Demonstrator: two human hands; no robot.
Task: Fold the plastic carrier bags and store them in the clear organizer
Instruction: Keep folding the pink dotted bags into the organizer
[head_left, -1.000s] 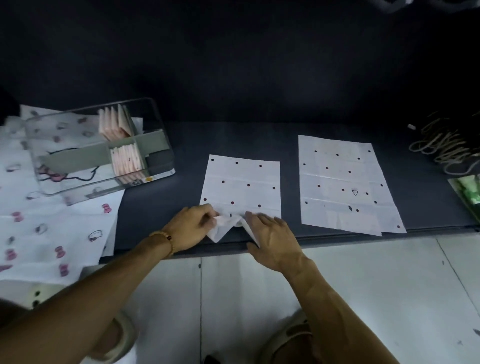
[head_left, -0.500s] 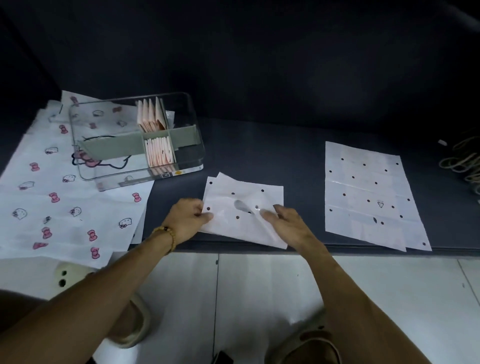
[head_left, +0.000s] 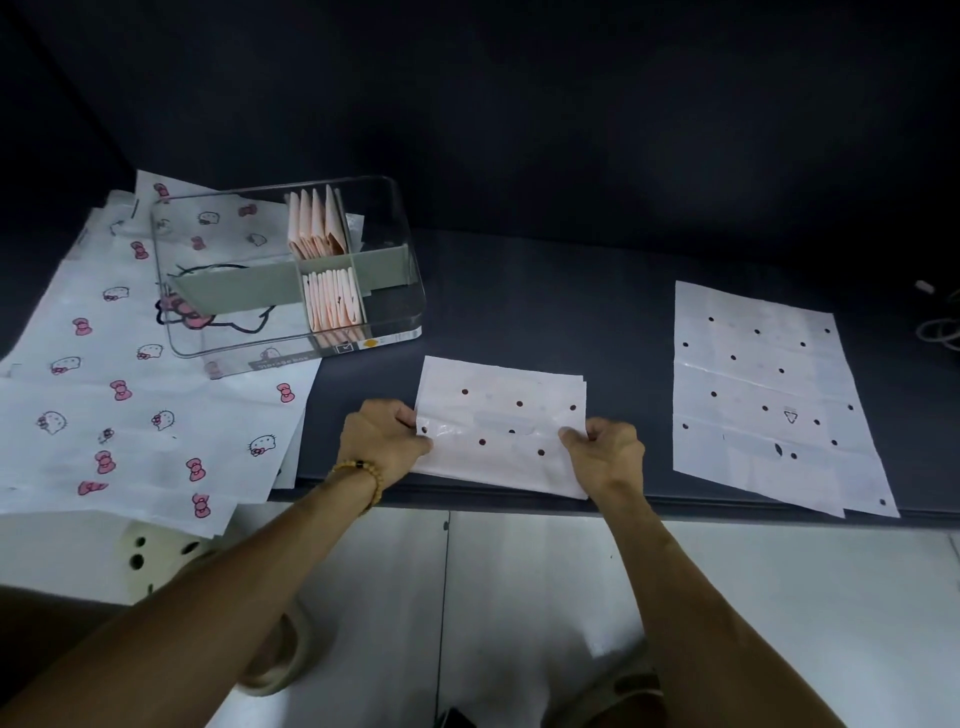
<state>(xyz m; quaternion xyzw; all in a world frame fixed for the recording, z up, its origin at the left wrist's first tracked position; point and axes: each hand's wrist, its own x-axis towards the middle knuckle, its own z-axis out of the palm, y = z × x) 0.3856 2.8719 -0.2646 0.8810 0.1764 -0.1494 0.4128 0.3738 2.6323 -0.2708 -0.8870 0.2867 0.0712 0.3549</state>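
Lying open: dark counter strip (head_left: 628, 384) between folded dotted bag (head_left: 501, 426) and flat dotted bag (head_left: 763, 395). Crowding left: clear organizer (head_left: 291, 270), overlapping patterned bags (head_left: 104, 395).

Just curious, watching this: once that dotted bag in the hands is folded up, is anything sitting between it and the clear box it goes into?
Nothing visible does. Both hands, left hand and right hand, hold the dotted bag by its side edges. The clear organizer sits up and to its left, with only bare dark tabletop between them.
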